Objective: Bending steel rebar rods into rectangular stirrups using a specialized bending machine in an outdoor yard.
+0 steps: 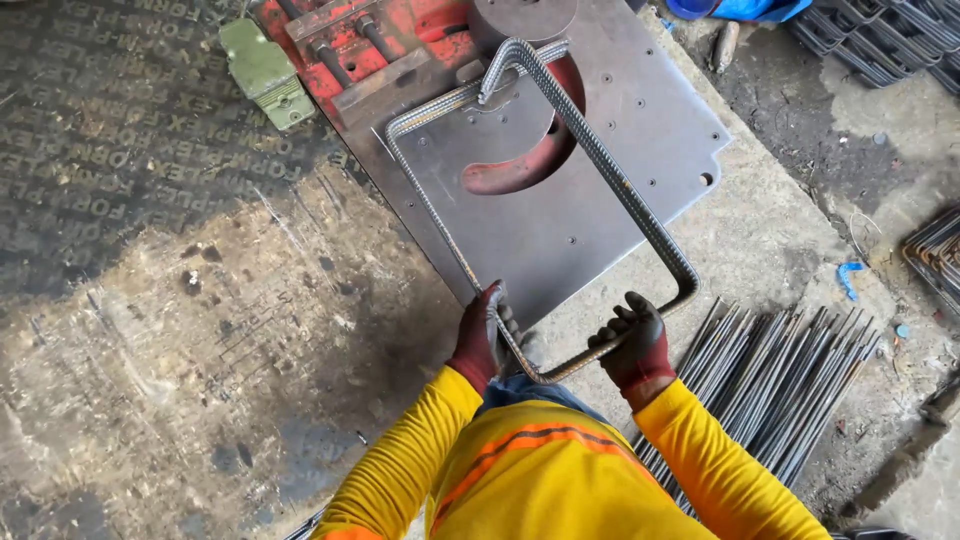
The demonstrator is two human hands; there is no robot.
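- A dark board covers the far left of the floor, its face printed all over with rows of pale lettering.
- A grey steel plate, serving as the worktop, lies beside the board, with a curved red slot showing through its middle.
- A red machine block sits at the plate's far edge; a small green metal piece lies at its left.
- A bundle of straight steel rods lies on the concrete past the plate's near right corner.
- A ribbed steel bar, bent into a nearly closed rectangle, rests across the plate, its far corner by the round grey disc.
- The left hand, in a red glove, is clamped on the bar's near left side.
- The right hand, also gloved, is closed around the bar's near side.
- A small blue scrap lies on the floor to the right.
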